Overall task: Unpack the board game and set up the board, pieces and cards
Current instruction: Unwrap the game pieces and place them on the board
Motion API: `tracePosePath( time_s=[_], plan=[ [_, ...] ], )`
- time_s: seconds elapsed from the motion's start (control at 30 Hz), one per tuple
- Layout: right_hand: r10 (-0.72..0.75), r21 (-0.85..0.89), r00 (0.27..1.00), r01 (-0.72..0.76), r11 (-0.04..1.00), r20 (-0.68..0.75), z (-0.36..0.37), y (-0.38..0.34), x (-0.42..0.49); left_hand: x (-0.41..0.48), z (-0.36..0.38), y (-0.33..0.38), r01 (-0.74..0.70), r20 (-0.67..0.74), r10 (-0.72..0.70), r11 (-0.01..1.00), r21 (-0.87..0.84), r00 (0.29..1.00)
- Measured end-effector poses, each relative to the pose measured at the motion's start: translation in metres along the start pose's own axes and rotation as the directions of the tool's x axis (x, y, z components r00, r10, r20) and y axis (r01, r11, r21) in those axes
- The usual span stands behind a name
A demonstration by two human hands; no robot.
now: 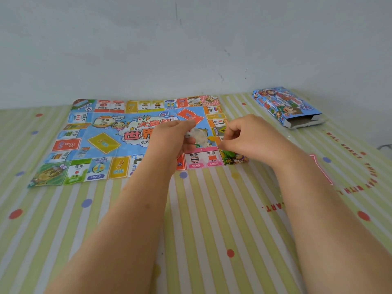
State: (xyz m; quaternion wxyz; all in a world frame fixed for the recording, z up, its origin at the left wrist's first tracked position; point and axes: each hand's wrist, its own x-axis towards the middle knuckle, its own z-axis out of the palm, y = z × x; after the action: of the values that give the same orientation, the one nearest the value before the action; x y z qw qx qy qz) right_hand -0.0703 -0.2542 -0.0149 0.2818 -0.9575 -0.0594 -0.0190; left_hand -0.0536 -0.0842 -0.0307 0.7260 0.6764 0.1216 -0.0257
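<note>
Far right, open box (286, 107), left hand (169, 136) holding bag (198, 135) over board (101, 143)

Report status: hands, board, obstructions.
Left hand grips small clear bag; right hand curled beside it, hold unclear. Board unfolded flat. Open box far right, nothing blocking.

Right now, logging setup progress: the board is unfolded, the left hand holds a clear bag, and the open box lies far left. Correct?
Not quite. In the head view the open box lies far right. The board is unfolded and the left hand holds the clear bag.
</note>
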Motion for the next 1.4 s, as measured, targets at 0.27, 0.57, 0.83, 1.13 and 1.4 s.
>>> tracePosePath(
  time_s=[0.27,0.57,0.83,1.13,1.4],
  plan=[
    [0.029,0.052,0.992,-0.023,0.998,-0.126,0.003,0.005,0.005,-0.001,0.001,0.004,0.060,-0.108,-0.057,0.998,0.033,0.992],
    [-0.012,-0.148,0.981,-0.017,0.989,-0.192,0.022,0.005,0.022,-0.004,0.001,0.007,0.056,-0.159,-0.049,0.998,0.041,0.986],
    [-0.070,-0.344,0.982,0.005,0.939,-0.177,0.034,0.003,0.033,-0.005,0.000,0.008,0.065,-0.172,-0.057,0.997,0.043,0.983],
    [-0.057,-0.247,0.987,0.018,0.969,-0.152,0.032,0.001,0.029,-0.004,0.000,0.008,0.063,-0.173,-0.051,0.996,0.063,0.984],
    [-0.050,-0.004,0.996,0.051,0.999,0.076,0.012,-0.010,0.008,-0.004,-0.001,0.009,0.076,-0.182,-0.063,0.995,0.063,0.981]
  ],
)
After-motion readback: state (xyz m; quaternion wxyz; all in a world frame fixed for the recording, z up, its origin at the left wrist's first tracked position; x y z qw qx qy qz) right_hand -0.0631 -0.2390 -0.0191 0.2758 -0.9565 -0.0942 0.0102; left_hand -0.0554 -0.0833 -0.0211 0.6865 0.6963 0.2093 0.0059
